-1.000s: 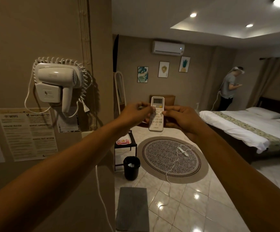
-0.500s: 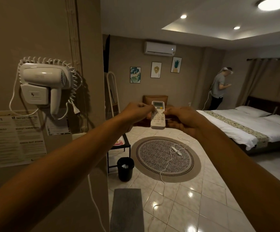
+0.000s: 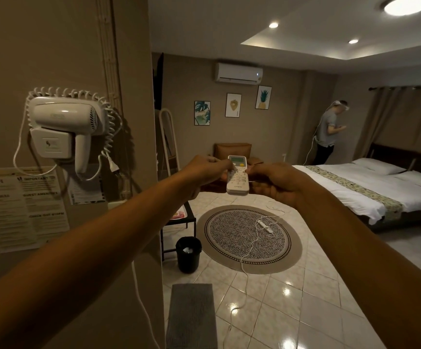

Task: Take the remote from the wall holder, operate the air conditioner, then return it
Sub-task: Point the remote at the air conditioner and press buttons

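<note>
A white remote with a small screen and an orange button is held upright at arm's length, its face toward me. My left hand grips its left edge with the thumb on the buttons. My right hand pinches its right edge. The white air conditioner hangs high on the far wall, above three framed pictures, with a small light lit at its right end. No wall holder for the remote is in view.
A wall-mounted hair dryer and paper notices are on the wall corner at my left. Below lie a round rug with a white cable, a black bin and a grey mat. A bed stands right; a person stands at the far wall.
The view has shifted slightly between frames. Both hands stay on the remote, which sits a little lower relative to the air conditioner than a second ago.
</note>
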